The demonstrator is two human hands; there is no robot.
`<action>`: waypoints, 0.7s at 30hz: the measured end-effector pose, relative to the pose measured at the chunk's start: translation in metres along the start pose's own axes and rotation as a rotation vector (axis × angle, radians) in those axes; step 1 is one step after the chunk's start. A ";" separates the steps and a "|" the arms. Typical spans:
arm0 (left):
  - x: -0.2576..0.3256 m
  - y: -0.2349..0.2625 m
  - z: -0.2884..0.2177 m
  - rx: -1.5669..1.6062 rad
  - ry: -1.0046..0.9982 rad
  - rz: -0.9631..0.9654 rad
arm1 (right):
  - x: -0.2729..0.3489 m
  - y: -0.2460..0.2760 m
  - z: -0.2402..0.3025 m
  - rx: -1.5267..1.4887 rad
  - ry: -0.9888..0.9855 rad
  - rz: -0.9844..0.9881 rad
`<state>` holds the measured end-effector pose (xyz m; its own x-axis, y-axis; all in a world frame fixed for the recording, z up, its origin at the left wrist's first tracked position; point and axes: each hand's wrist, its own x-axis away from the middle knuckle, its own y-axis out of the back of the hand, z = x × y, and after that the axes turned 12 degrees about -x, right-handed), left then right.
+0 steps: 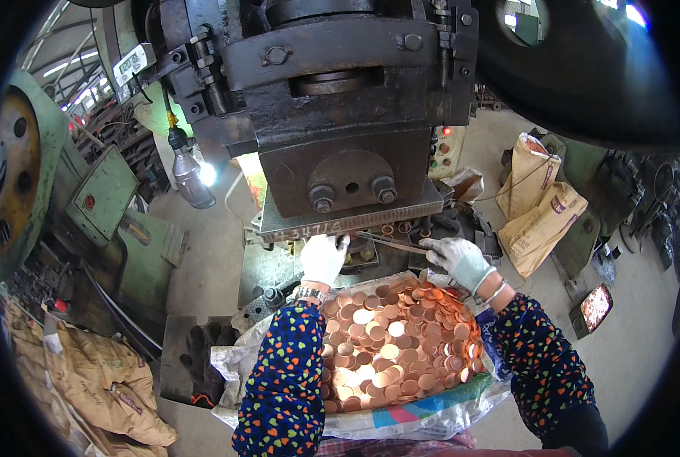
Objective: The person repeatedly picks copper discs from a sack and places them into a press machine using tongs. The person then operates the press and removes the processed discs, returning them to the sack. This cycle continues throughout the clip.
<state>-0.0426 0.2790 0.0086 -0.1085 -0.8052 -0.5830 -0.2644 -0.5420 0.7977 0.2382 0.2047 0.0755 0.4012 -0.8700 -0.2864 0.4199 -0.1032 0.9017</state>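
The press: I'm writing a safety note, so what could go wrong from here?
The left hand is close to the front edge of the heavy block; if that came down, fingers might get pinched.
The thin metal tool in the right hand points in toward the block, so it could be struck or jarred.
The copper-coloured discs lie in a loose heap, so a knock might spill some.
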 end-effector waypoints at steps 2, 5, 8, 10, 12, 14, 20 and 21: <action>0.010 0.010 0.004 0.224 -0.020 -0.064 | 0.006 -0.001 0.009 0.023 -0.028 0.047; 0.036 0.030 0.021 0.344 -0.133 0.069 | 0.017 0.000 0.022 -0.089 0.057 0.045; 0.076 0.057 0.041 0.349 -0.104 0.387 | 0.039 -0.007 0.037 -0.182 -0.014 0.157; 0.110 0.081 0.056 0.199 -0.165 0.569 | 0.058 -0.013 0.043 -0.276 -0.059 0.244; 0.140 0.097 0.065 -0.021 -0.304 0.576 | 0.074 -0.023 0.048 -0.342 -0.120 0.327; 0.157 0.100 0.070 -0.043 -0.321 0.598 | 0.088 -0.036 0.049 -0.378 -0.141 0.370; 0.161 0.083 0.086 0.053 -0.247 0.552 | 0.113 -0.069 0.037 -0.512 -0.061 0.341; 0.161 0.083 0.087 0.077 -0.273 0.498 | 0.115 -0.073 0.037 -0.474 -0.017 0.292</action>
<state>-0.1655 0.1259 -0.0326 -0.4787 -0.8620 -0.1669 -0.1861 -0.0861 0.9787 0.2232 0.0941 -0.0115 0.5441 -0.8382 -0.0377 0.6151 0.3679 0.6974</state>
